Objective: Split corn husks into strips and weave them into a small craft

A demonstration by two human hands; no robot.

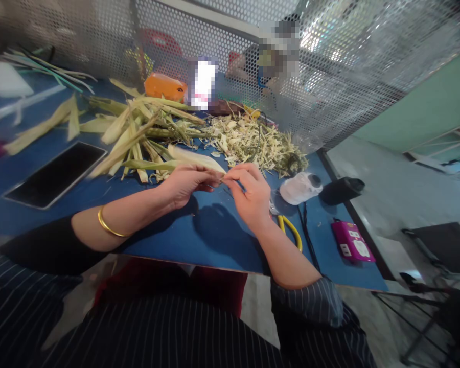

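Observation:
Over the front of the blue table [214, 240], my two hands meet fingertip to fingertip. My left hand [189, 184] is closed on a pale corn husk [197, 157], whose broad part fans out behind the fingers toward the pile. My right hand [251, 191] pinches the narrow end of the same husk with thumb and forefinger. The exact pinch point is partly covered by the fingers. Just beyond lies a heap of long dried husks [138, 120]. To its right spreads a mound of torn husk scraps [245, 138].
A dark-screened tablet or phone [57, 174] lies at left. Yellow-handled scissors [291, 230], a white thread spool [301, 188], a black spool [341, 190] and a magenta packet [353, 241] sit at right. An orange pack [164, 87] stands before the perforated metal screen [222, 36].

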